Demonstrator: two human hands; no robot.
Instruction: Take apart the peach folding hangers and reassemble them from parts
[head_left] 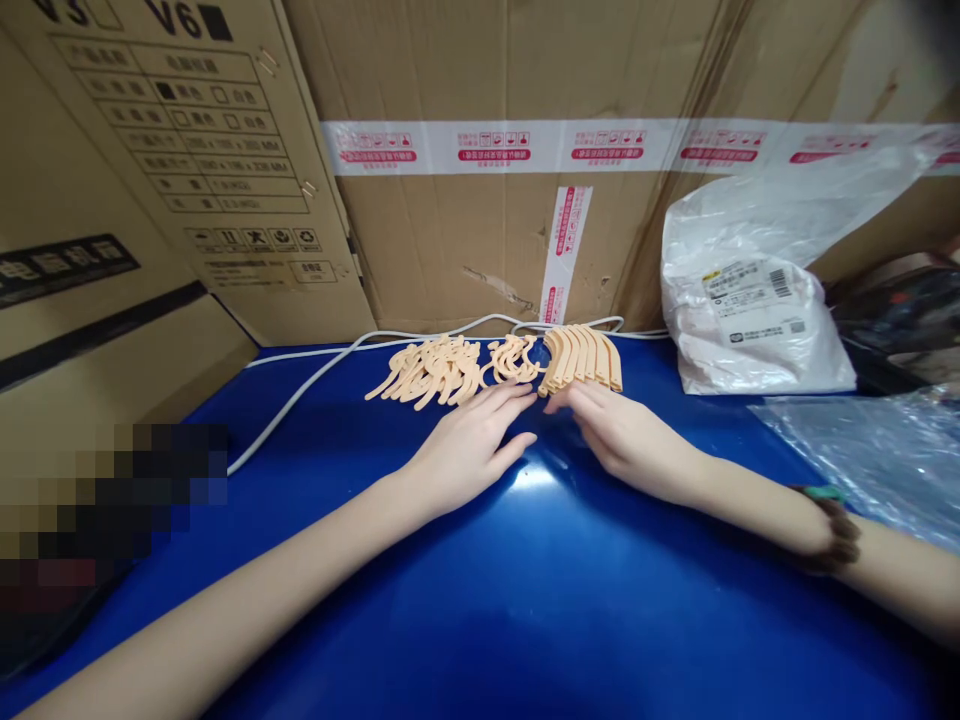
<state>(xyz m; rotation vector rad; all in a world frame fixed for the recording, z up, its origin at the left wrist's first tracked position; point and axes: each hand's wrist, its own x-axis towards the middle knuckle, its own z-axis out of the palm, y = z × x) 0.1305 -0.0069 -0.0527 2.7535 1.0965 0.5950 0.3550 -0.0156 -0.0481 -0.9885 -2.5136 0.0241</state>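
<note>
Two bare hands lie flat on glossy blue desk (525, 600), fingers loosely spread, gripping nothing. Left hand (469, 445) & right hand (626, 440) fingertips touch small curved peach plastic clips (510, 362) near far edge, prob. lined up in rows for sorting. White cable (300, 395) behind.

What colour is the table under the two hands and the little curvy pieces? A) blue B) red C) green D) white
A, the table top is shiny blue all around the left hand, the right hand and the tan curved pieces.
</note>
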